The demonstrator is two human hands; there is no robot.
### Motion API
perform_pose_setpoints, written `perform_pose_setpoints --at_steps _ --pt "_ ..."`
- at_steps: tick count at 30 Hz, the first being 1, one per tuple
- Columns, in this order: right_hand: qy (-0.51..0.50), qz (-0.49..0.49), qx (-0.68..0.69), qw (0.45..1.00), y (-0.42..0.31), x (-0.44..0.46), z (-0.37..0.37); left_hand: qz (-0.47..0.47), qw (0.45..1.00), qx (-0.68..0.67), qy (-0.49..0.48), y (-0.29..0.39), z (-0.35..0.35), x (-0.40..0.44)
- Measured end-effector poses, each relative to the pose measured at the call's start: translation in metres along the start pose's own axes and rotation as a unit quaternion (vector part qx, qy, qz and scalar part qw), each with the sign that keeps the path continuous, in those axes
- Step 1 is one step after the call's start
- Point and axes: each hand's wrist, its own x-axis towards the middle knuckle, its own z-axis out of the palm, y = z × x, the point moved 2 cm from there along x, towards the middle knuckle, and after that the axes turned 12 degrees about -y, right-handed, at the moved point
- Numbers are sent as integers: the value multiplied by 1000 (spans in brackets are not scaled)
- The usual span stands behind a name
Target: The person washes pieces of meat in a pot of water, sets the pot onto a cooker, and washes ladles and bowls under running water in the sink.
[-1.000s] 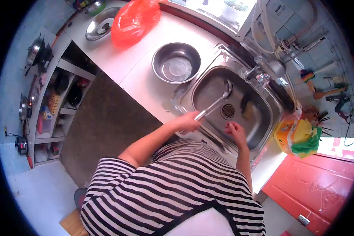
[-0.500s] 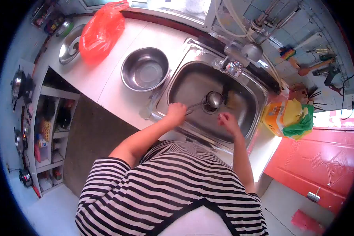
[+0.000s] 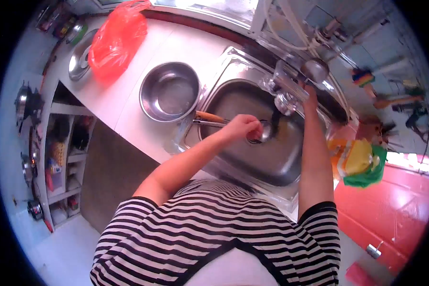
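Observation:
In the sink (image 3: 281, 177), my left hand (image 3: 245, 127) is closed around the shafts of a ladle (image 3: 267, 129) and a second utensil with an orange-brown handle (image 3: 209, 116). The ladle's bowl shows just past my fingers, over the drain. Both handle ends stick out to the left across the sink's edge. What the second utensil's far end looks like is hidden under my hand. My right hand (image 3: 311, 95) reaches up to the chrome faucet (image 3: 287, 102) at the back of the sink. Its fingers are partly hidden beside the faucet, so their grip is unclear.
A steel pot (image 3: 169, 91) stands on the white counter left of the sink. Beyond it are a red plastic bag (image 3: 119, 45) and a metal lid (image 3: 79, 62). A yellow and green bag (image 3: 362, 159) sits right of the sink. Utensils hang on the right wall.
My right hand has gone from above the sink up to the faucet. My left hand has shifted right along the utensils, nearer the ladle's bowl, and the handles now show behind it.

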Motion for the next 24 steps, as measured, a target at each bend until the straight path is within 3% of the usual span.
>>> perform_pose_setpoints --at_steps 2,4,5,7,8,10,12,13,14,15,16,18,20,21,22,24 --pt "-28 -65 -77 995 3 10 12 -3 999 -54 -6 -1 3 15" --pt "37 -117 -20 992 13 -8 29 11 954 -298 -32 -6 11 27" --pt "54 -134 -1 989 18 -19 40 6 952 -304 -25 -7 13 24" --pt "129 -151 136 971 31 -29 75 71 907 -401 -110 20 21 17" --pt "148 -170 208 952 38 -32 95 76 907 -401 -104 16 19 23" --pt "60 -121 386 913 8 -70 109 -41 896 -437 71 -12 13 45" --pt "3 -94 466 880 -39 -106 105 -20 904 -422 61 -54 -8 66" --pt "-7 -99 480 872 -58 -118 101 48 823 -544 -154 -71 -15 75" --pt "2 -114 476 872 -75 -122 96 113 684 -624 -359 -76 -18 77" --pt "20 -131 465 875 -91 -127 91 116 687 -621 -358 -79 -18 78" --pt "40 -148 453 878 -103 -130 83 100 774 -572 -252 -79 -17 78" --pt "88 -177 427 882 -124 -133 69 85 846 -509 -137 -69 -12 77" --pt "119 -187 411 884 -137 -137 60 -64 838 -496 218 -22 16 55" --pt "133 -175 410 885 -141 -138 60 8 847 -446 288 -11 23 50" --pt "134 -180 408 885 -145 -137 59 14 847 -447 287 -18 22 57" --pt "58 -67 608 789 -143 -137 67 96 928 -252 258 -27 16 64"
